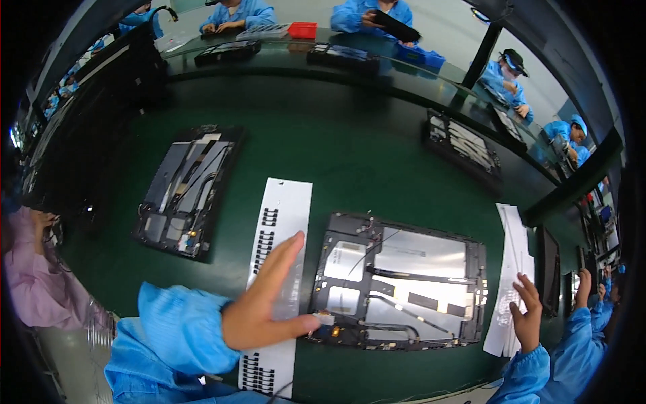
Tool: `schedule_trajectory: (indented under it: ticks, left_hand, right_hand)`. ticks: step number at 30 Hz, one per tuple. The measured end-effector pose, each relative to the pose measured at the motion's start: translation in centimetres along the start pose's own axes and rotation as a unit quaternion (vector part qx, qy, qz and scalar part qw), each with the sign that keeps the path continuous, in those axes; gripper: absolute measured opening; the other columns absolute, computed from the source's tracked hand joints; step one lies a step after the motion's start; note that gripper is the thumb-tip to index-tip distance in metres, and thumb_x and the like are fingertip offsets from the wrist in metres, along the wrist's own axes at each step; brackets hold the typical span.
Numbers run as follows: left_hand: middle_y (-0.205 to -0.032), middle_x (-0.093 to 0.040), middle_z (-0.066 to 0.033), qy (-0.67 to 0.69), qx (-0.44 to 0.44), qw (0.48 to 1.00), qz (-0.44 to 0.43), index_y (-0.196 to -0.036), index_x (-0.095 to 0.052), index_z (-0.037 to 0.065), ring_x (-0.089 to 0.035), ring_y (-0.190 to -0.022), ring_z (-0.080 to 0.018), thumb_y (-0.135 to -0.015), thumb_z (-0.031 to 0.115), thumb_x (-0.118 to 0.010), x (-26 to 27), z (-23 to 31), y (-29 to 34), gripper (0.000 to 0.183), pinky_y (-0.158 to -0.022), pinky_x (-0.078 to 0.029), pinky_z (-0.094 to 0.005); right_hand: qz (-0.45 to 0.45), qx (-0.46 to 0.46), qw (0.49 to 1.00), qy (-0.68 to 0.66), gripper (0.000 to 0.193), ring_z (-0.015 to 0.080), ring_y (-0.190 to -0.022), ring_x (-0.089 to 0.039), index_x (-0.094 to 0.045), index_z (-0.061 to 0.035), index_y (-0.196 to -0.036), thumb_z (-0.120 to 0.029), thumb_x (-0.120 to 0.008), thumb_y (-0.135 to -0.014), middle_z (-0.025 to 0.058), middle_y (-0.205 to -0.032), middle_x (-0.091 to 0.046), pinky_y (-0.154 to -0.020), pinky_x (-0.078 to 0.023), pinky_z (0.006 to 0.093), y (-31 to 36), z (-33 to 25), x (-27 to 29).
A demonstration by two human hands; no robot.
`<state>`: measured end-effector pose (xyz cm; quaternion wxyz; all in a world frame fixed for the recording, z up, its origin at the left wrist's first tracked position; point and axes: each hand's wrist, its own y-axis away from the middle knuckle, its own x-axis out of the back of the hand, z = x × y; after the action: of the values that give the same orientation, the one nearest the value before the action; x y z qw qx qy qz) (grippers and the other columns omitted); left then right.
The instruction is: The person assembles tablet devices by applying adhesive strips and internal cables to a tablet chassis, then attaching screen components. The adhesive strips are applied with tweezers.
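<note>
Between four and five o'clock from the middle of the view, an uncovered flat device (417, 259) lay on the green tabletop (356, 161), its metal plates and dark cables exposed. At seven o'clock the left hand (259, 313) stood with its fingers spread, thumb tip at a small pale piece (324, 318) on the device's near-left corner. At four o'clock the right hand (529, 316) had its fingers bent over a white sheet (501, 340); whether they gripped anything could not be told. Good work there seemed to call for light, even thumb pressure, the casing kept flat, and fingertips clear of the cables. The strip sheet (293, 202) beneath the left hand, carrying rows of black pieces, was best not dragged by the wrist.

Across on the far bench (276, 50), a red bin (303, 31) stood near twelve o'clock and a blue bin (425, 59) at one; what either held was too small to make out. Just beside the red one, toward eleven, sat a clear tray (266, 31), its contents equally unreadable.
</note>
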<state>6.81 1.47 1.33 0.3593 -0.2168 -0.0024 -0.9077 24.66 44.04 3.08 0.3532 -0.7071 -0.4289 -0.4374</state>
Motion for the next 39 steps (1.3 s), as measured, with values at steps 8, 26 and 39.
schedule_trajectory:
  ticks: [8, 26, 39]
  left_hand:
    - [-0.136, -0.010, -0.0329, -0.382, 0.046, 0.914, -0.125, -0.130, -0.027, -0.002, -0.010, -0.128, -0.0467, -0.062, 0.052, -0.070, 2.6, -1.0, 3.5, 0.097, -0.098, -0.011, -0.0559]
    - [-0.116, -0.046, -0.0232, -0.374, -0.093, 0.922, 0.023, -0.109, -0.049, -0.006, -0.045, -0.106, -0.0366, -0.071, 0.020, -0.066, 2.5, -2.6, -1.1, 0.049, -0.091, -0.035, -0.0416]
    - [-0.110, -0.043, -0.0277, -0.370, -0.107, 0.920, 0.077, -0.108, -0.048, -0.011, -0.042, -0.105, -0.0367, -0.066, 0.033, -0.067, 0.6, -3.6, -1.1, 0.063, -0.086, -0.034, -0.0422]
  right_hand:
    - [-0.056, 0.053, 0.989, -0.130, 0.062, 0.0319, -0.124, -0.030, -0.023, -0.0056, -0.134, -0.028, -0.049, -0.082, 0.0205, -0.134, -0.027, -0.102, -0.023, 0.0363, -0.3, -10.0, -4.3]
    - [0.048, 0.139, 0.987, -0.059, 0.032, 0.0216, -0.083, -0.053, -0.054, 0.0017, -0.097, 0.004, -0.058, -0.065, 0.0122, -0.088, -0.054, -0.072, -0.040, 0.0291, -4.0, -15.3, 1.1]
    - [-0.191, 0.188, 0.963, -0.011, 0.018, 0.0388, -0.066, -0.059, -0.061, 0.0054, -0.066, -0.012, -0.055, -0.067, 0.0261, -0.070, -0.057, -0.063, -0.048, 0.0421, -12.0, -31.7, -14.8]
